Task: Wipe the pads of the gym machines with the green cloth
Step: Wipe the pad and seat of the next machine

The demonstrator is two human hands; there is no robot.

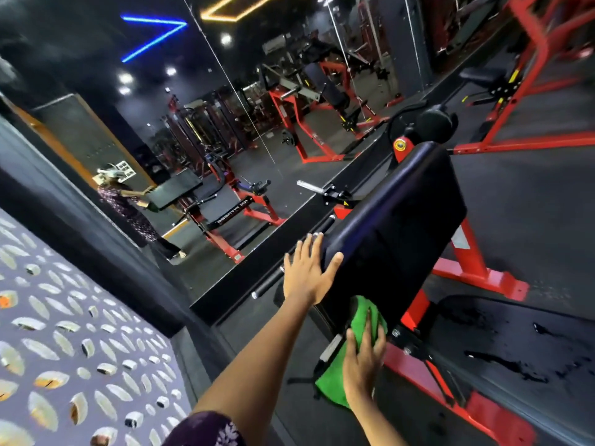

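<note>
Big mirror wall (225,130) fills the far left, throwing back rows of red-framed machines and the person at work, and in front of it stands the red machine frame (476,268) on the dark rubber floor (531,204). Front and centre is the long black pad (396,226), tilted, its long axis running from the near end by the hands up and away to the far right, where a yellow-and-red badge (401,145) and a round black roller (433,123) sit just beyond its top. Now the hands: the left hand (307,272) lies flat against the pad's left edge, fingers straight and spread, thumb reaching onto the face, gripping nothing; I'd judge it's there to steady the pad against the push of the wipe. The right hand (363,358) is pressed flat on the green cloth (357,336), fingers extended over it rather than curled round it, pinning it to the near, lower end of the pad. The cloth is bunched under the fingers, its upper part on the pad and its loose tail hanging down toward the near left, off the edge. From this spot the whole length of the pad lies ahead of the cloth, so the wipe looks barely begun here.
</note>
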